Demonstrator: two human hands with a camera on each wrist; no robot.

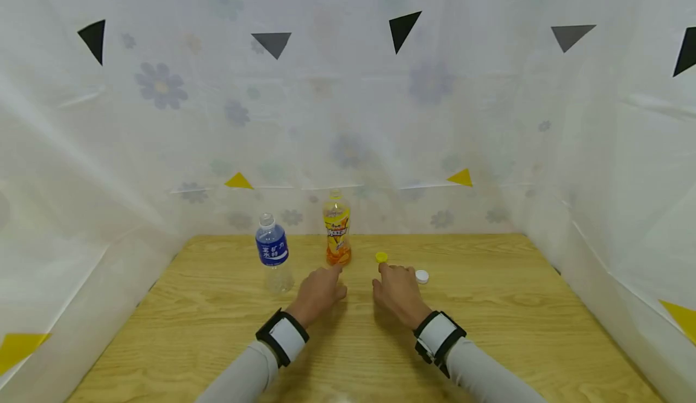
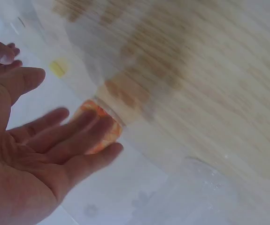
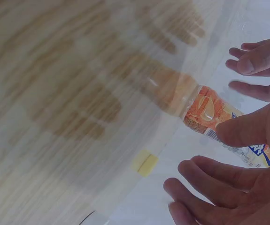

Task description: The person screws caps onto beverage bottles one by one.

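Both hands hover over the wooden table with their fingers loosely bent and nothing in them. My left hand (image 1: 318,294) is just in front of a yellow-and-orange drink bottle (image 1: 338,231), which stands upright without a cap. To that hand's left is an uncapped clear bottle (image 1: 272,246) with a blue label, also upright. My right hand (image 1: 399,291) is nearest a yellow bottle cap (image 1: 382,257) and a white bottle cap (image 1: 422,277), both lying on the table. In the right wrist view, the fingers (image 3: 210,183) are spread apart, and the orange bottle (image 3: 203,110) shows behind the thumb.
The wooden table (image 1: 489,306) has its back edge against a pale flowered curtain (image 1: 348,119). More curtain hangs along both sides. Black, grey and yellow triangles are on the curtain.
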